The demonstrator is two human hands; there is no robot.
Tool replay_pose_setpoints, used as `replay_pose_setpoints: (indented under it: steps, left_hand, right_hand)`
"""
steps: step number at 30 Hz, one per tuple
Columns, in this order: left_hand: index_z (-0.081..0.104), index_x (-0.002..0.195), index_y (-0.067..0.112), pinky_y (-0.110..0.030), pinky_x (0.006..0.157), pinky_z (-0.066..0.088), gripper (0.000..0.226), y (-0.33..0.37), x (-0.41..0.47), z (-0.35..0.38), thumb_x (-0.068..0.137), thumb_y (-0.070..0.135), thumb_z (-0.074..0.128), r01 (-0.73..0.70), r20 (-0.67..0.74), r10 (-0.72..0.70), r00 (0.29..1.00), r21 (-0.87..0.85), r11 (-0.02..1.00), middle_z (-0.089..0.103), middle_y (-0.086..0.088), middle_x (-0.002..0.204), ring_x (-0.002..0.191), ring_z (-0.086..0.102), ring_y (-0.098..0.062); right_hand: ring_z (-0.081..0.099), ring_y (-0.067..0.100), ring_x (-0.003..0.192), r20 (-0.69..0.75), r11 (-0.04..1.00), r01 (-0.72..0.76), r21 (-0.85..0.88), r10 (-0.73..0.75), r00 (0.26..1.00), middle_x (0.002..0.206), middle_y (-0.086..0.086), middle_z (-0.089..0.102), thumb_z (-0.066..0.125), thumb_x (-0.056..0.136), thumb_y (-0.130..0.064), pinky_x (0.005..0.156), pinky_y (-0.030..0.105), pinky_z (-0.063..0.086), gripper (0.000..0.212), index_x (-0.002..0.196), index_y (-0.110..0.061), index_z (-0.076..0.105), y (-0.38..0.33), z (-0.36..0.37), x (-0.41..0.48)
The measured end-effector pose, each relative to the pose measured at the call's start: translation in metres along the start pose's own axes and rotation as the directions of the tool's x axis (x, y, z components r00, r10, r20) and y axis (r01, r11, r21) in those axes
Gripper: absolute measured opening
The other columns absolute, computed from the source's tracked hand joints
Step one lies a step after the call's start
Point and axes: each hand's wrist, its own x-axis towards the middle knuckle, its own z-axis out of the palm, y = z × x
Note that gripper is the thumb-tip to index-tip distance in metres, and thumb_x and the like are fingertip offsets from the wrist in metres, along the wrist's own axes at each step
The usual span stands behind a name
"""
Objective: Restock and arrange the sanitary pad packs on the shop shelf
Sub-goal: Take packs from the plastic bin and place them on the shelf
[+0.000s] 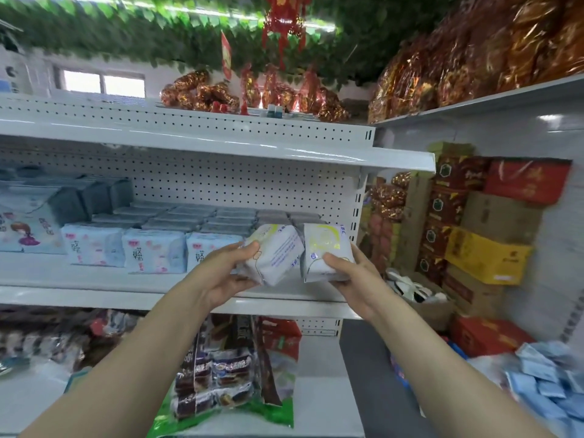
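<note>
I hold two white pad packs over the right end of the middle shelf (94,276). My left hand (226,270) grips the tilted left pack (275,248) from its left side. My right hand (350,270) grips the upright right pack (325,245), which has yellow print, from below and from the right. The two packs sit side by side, almost touching. To their left, a row of light blue and pink pad packs (155,251) stands along the shelf front, with grey stacked packs (202,216) behind.
A white shelf board (284,153) hangs above the packs. Snack bags (227,371) fill the shelf below. Stacked red, yellow and brown cartons (486,222) stand to the right. A pile of loose light blue packs (550,384) lies at the lower right.
</note>
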Motion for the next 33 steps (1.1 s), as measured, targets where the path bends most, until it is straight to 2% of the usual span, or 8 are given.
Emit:
replay_pose_setpoints:
  steps: [3, 8, 13, 16, 19, 23, 29, 33]
  left_hand:
    - [0.064, 0.122, 0.001, -0.032, 0.076, 0.061, 0.052, 0.005, 0.001, 0.007, 0.074, 0.017, 0.076, 0.01, 0.073, -0.015, 0.997, 0.063, 0.998, 0.075, -0.011, 0.103, 0.089, 0.074, -0.019]
    - [0.067, 0.111, 0.002, -0.031, 0.085, 0.057, 0.047, 0.007, 0.013, 0.014, 0.066, 0.013, 0.079, 0.036, 0.122, -0.059, 0.991, 0.186, 0.982, 0.076, -0.01, 0.105, 0.094, 0.073, -0.018]
    - [0.066, 0.115, 0.009, -0.027, 0.09, 0.054, 0.037, 0.008, 0.026, 0.016, 0.08, 0.005, 0.078, -0.015, 0.112, -0.025, 0.993, 0.341, 0.94, 0.077, -0.004, 0.104, 0.096, 0.072, -0.017]
    - [0.066, 0.121, 0.018, -0.038, 0.105, 0.047, 0.059, 0.014, 0.039, 0.016, 0.068, 0.02, 0.09, -0.075, 0.121, 0.011, 0.993, 0.542, 0.837, 0.076, -0.001, 0.109, 0.11, 0.068, -0.022]
    - [0.064, 0.121, 0.019, -0.04, 0.106, 0.047, 0.059, 0.024, 0.045, 0.023, 0.069, 0.024, 0.091, -0.103, 0.123, 0.03, 0.992, 0.647, 0.755, 0.075, -0.001, 0.11, 0.111, 0.067, -0.021]
    - [0.062, 0.12, 0.018, -0.029, 0.083, 0.048, 0.049, 0.038, 0.051, 0.037, 0.077, 0.023, 0.086, -0.144, 0.131, 0.068, 0.989, 0.755, 0.639, 0.071, -0.002, 0.112, 0.103, 0.064, -0.017]
    - [0.052, 0.127, 0.02, -0.031, 0.092, 0.048, 0.07, 0.052, 0.067, 0.045, 0.069, 0.022, 0.091, -0.132, 0.135, 0.018, 0.991, 0.924, 0.358, 0.062, 0.001, 0.119, 0.105, 0.06, -0.016]
    - [0.034, 0.15, 0.027, -0.035, 0.103, 0.047, 0.096, 0.054, 0.071, 0.052, 0.071, 0.027, 0.089, -0.134, 0.13, 0.034, 0.991, 0.923, 0.361, 0.055, 0.002, 0.133, 0.115, 0.057, -0.021]
  right_hand:
    - [0.07, 0.023, 0.112, 0.026, 1.0, 0.012, -0.029, -0.011, 1.0, 0.121, 0.007, 0.073, 0.073, 0.086, -0.003, 0.106, 0.041, 0.049, 0.065, 0.144, -0.016, 0.048, -0.003, -0.009, 0.005]
    - [0.068, 0.024, 0.115, 0.029, 0.994, 0.028, -0.107, -0.025, 0.999, 0.123, 0.009, 0.072, 0.077, 0.081, -0.004, 0.11, 0.042, 0.047, 0.067, 0.142, -0.014, 0.051, -0.007, -0.021, 0.012]
    - [0.067, 0.019, 0.115, 0.037, 0.984, 0.035, -0.173, -0.029, 0.999, 0.125, 0.005, 0.071, 0.077, 0.081, -0.021, 0.105, 0.035, 0.05, 0.064, 0.14, -0.017, 0.054, -0.013, -0.031, 0.019]
    - [0.068, 0.017, 0.11, 0.036, 0.953, 0.042, -0.299, -0.033, 0.999, 0.122, 0.005, 0.072, 0.072, 0.089, -0.031, 0.097, 0.031, 0.053, 0.047, 0.133, -0.018, 0.059, -0.02, -0.035, 0.024]
    - [0.067, 0.021, 0.113, 0.023, 0.899, 0.048, -0.435, -0.042, 0.999, 0.121, 0.003, 0.072, 0.087, 0.071, -0.044, 0.099, 0.037, 0.053, 0.072, 0.133, -0.02, 0.06, -0.031, -0.039, 0.033]
    - [0.07, 0.023, 0.106, 0.022, 0.853, 0.019, -0.521, -0.009, 1.0, 0.115, 0.006, 0.074, 0.089, 0.072, -0.025, 0.087, 0.032, 0.055, 0.064, 0.129, -0.015, 0.061, -0.045, -0.049, 0.044]
    - [0.064, 0.01, 0.075, 0.003, 0.767, -0.039, -0.64, 0.054, 0.999, 0.11, 0.007, 0.073, 0.086, 0.077, -0.016, 0.049, 0.013, 0.045, 0.055, 0.127, -0.016, 0.061, -0.066, -0.054, 0.053]
    - [0.068, 0.011, 0.082, 0.013, 0.73, -0.039, -0.682, 0.065, 0.998, 0.111, 0.004, 0.072, 0.086, 0.077, -0.018, 0.052, 0.014, 0.047, 0.06, 0.13, -0.015, 0.059, -0.074, -0.057, 0.057]
